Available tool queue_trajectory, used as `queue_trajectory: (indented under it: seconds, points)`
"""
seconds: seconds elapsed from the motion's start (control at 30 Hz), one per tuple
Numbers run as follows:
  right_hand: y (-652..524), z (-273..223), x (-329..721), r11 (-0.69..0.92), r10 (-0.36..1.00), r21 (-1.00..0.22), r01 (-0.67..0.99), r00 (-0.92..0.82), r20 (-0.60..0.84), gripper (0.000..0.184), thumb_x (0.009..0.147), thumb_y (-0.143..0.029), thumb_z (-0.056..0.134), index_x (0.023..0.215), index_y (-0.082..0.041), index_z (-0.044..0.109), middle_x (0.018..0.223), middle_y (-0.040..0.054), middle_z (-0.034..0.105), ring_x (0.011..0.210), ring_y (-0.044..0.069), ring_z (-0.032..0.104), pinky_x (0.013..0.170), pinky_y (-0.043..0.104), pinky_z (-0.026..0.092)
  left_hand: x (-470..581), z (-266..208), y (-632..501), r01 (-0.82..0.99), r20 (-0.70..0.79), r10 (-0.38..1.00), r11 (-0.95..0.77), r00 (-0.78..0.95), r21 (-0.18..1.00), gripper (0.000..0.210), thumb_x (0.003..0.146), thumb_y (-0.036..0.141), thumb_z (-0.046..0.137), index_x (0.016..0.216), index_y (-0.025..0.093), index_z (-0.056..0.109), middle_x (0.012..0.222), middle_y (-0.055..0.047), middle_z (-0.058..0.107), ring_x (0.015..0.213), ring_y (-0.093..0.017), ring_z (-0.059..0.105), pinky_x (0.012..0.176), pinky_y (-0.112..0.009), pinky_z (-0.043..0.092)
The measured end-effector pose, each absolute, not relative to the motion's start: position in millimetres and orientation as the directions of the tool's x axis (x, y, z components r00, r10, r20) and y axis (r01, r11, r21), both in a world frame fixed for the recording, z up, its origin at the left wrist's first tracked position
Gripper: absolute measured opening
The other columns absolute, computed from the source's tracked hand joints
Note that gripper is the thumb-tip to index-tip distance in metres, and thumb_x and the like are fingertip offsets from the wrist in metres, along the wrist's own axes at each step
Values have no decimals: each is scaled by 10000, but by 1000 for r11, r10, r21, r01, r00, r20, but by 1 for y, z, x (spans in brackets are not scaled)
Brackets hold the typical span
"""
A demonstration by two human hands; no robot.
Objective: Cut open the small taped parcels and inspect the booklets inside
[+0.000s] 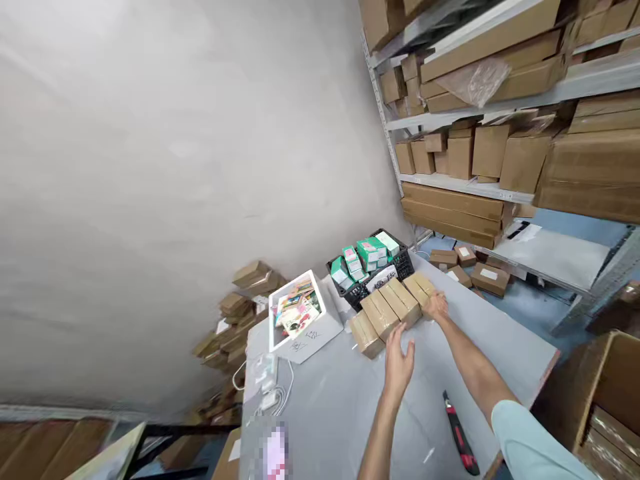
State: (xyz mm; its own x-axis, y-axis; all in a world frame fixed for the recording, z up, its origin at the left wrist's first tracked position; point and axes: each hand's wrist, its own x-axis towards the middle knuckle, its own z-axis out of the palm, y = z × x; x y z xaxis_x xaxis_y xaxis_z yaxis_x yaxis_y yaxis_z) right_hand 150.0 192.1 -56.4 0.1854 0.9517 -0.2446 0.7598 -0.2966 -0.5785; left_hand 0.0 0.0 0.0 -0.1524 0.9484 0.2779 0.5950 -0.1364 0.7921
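Several small taped cardboard boxes stand in a row on the grey table (320, 413). My right hand (437, 307) grips the near end of the rightmost cardboard box (419, 287), its fingertips partly hidden. My left hand (399, 363) is open, thumb apart from the fingers, just in front of the row and holding nothing. Nearest to it are the leftmost box (366, 335) and the taped box (380, 315) beside that. A red and black utility knife (460, 435) lies on the table between my forearms, blade end pointing away.
Behind the row, a black plastic crate (405, 267) holds green and white boxes. A white foam box (313, 340) with colourful cards stands left of it. A white cable (283, 400) lies at the table's left edge. Shelves of cartons (495, 150) rise at the right.
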Motion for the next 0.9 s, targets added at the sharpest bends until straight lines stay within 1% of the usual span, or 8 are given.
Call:
queue_trajectory:
  seconds: [0.2,0.37,0.47,0.57,0.67,0.73,0.83,0.9]
  points:
    - [132,-66,196,-374,926,-516,771,274,-262,711,881,-439,774,1445,-82,528,1493,272,510,1081,340,785,943,423,614,-6,-14,-33,582,263,942,-96,-210,808,439,1021,358,603,1428,230,706,1495,-168,704,1463,-341,624,1271,-586,463]
    - [30,-85,249,-261,963,-554,790,254,-92,612,840,-491,830,1290,-174,563,1479,216,508,975,293,771,853,408,622,-15,-56,-69,551,232,933,-46,-273,833,430,992,345,636,1400,237,713,1456,-159,727,1416,-333,663,1250,-573,492]
    - [-28,-90,264,-54,998,-592,804,52,-20,555,825,-453,850,1240,-228,558,1468,161,525,934,247,748,816,395,633,-19,-81,-93,532,178,928,25,-327,846,423,970,351,661,1368,220,719,1425,-168,740,1386,-343,685,1242,-580,502]
    - [-67,-88,259,201,961,-627,753,-277,-24,525,816,-383,859,1234,-253,568,1554,146,491,906,213,743,803,396,647,-27,-99,-112,489,87,897,153,-433,859,431,973,353,663,1370,194,705,1400,-183,743,1374,-348,692,1259,-577,491]
    - [-87,-85,240,403,794,-635,659,-597,-115,545,787,-317,875,1246,-248,589,1639,160,460,872,196,742,802,396,651,-47,-115,-136,415,-2,808,305,-590,857,507,978,334,653,1452,154,658,1566,-227,638,1511,-366,591,1312,-561,439]
    - [-93,-86,222,510,660,-621,595,-734,-161,528,792,-302,877,1242,-237,609,1694,171,437,979,235,760,849,408,649,-64,-128,-160,328,-100,738,413,-668,850,514,984,339,648,1465,158,653,1595,-231,617,1499,-379,599,1291,-574,461]
    - [-97,-93,197,627,481,-575,526,-842,-245,531,817,-254,847,1301,-227,629,1777,182,373,1061,285,777,895,443,641,-79,-148,-204,234,-195,671,492,-715,838,435,990,347,638,1389,188,704,1429,-193,740,1365,-365,697,1223,-577,529]
    - [-97,-99,186,661,418,-557,503,-863,-283,557,841,-215,807,1367,-231,624,1821,186,315,1067,298,788,898,456,643,-78,-157,-232,198,-220,647,508,-730,838,397,980,339,651,1341,198,732,1401,-170,761,1371,-349,696,1238,-556,522]
